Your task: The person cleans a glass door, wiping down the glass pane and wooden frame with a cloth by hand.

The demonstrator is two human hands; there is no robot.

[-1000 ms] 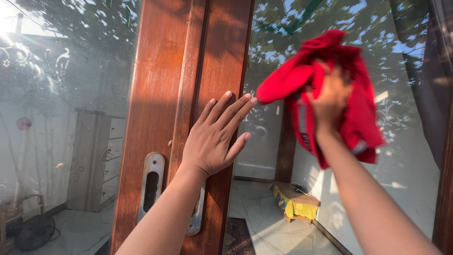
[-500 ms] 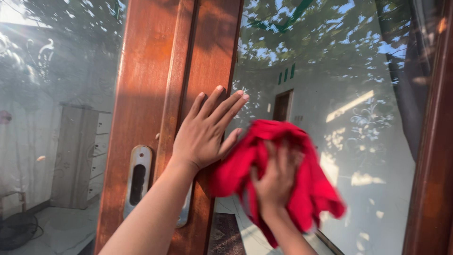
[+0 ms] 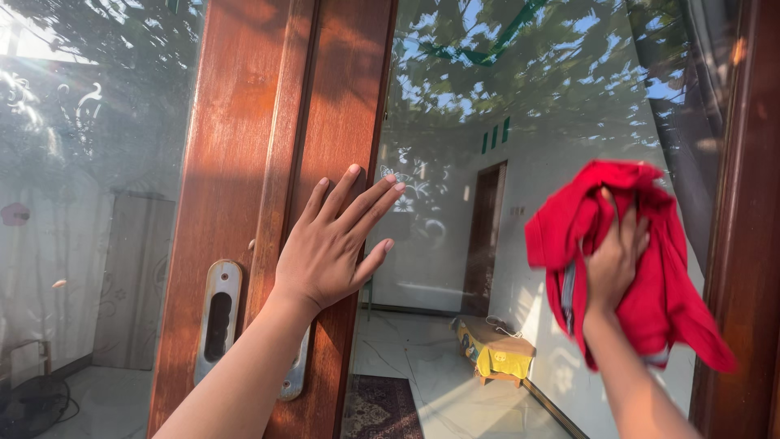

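Sunlit glass fills the view on both sides of a reddish wooden door frame (image 3: 268, 122), with tree reflections across the panes. Nearest, the left hand (image 3: 329, 248) lies flat against the frame's right-hand upright, palm on the wood, fingers straight and slightly spread, the fingertips reaching the edge where wood meets glass. Just below and left of that wrist sit two oval metal pull plates (image 3: 218, 321) set into the wood.

On the other side, the right hand (image 3: 615, 258) presses a crumpled red cloth (image 3: 650, 284) against the right glass pane (image 3: 520, 106), near the pane's right edge and about halfway up. Its fingers are closed into the fabric, bunching it, and loose folds hang down past the wrist.

Through the glass, farther off, a pale tiled floor shows, with a patterned rug (image 3: 378, 406) near the pane's lower left corner, a small low table under a yellow cover (image 3: 497, 354) by the wall, and a dark doorway (image 3: 483, 236) beyond.
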